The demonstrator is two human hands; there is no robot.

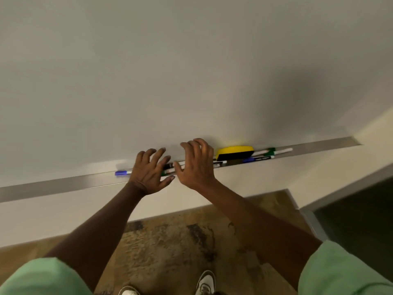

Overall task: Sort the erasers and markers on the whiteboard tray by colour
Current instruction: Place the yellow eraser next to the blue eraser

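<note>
A metal whiteboard tray (63, 186) runs across the view, rising to the right. My left hand (148, 173) hovers over it with fingers spread, holding nothing. Just left of that hand lies a blue-capped marker (122, 172). My right hand (196, 165) is beside the left, fingers apart and curled, also empty. Between and under the hands lie a black marker (169, 166) and a green marker (167, 171), partly hidden. Right of my right hand sits a yellow eraser (235, 152). Beyond the eraser lie a blue marker (251, 160), green markers (266, 151) and a white-barrelled marker (284, 150).
The whiteboard (170, 71) fills the upper view. Below the tray is a white wall, then a brown patterned floor (180, 241) with my shoes. A dark doorway with a metal frame (350, 209) stands at the right.
</note>
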